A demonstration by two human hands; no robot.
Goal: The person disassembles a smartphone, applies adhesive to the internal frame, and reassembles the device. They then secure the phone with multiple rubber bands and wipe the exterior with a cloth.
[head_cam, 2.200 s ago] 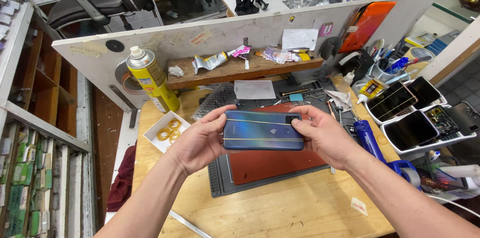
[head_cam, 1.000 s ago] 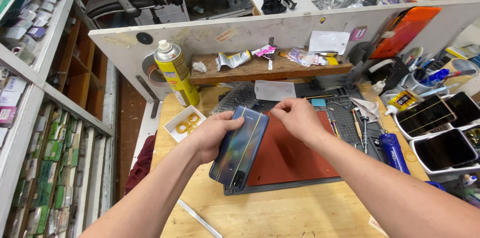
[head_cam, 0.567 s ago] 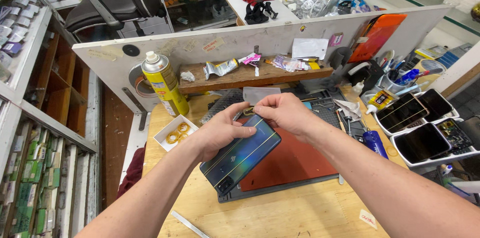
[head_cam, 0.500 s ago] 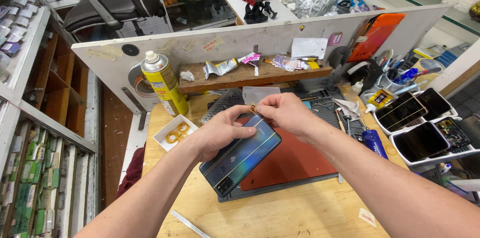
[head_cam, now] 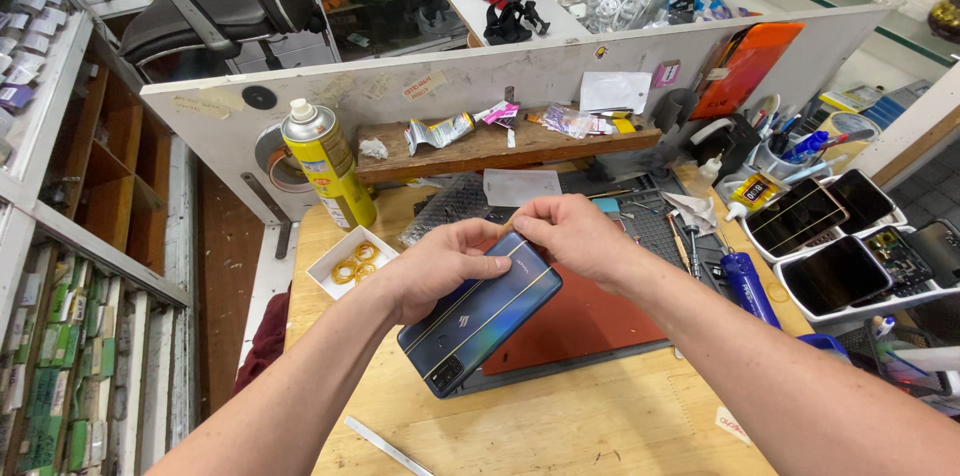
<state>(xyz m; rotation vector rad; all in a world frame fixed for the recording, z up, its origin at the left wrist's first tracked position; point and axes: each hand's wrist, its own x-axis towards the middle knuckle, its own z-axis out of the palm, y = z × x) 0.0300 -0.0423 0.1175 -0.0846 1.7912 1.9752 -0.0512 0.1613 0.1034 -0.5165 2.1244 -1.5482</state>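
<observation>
Since the earlier frames the blue phone (head_cam: pixel 482 324) had turned from level to slanted. Left hand (head_cam: pixel 438 269) gripped its upper edge; right hand (head_cam: pixel 566 233) pinched its top corner above the red mat (head_cam: pixel 590 321).

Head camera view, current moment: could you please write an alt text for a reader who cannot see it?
A person's left hand and right hand hold a dark blue phone, back side up and tilted, above a red work mat on a wooden bench. A yellow spray can and a small white tray of yellow rings stand to the left.
</observation>
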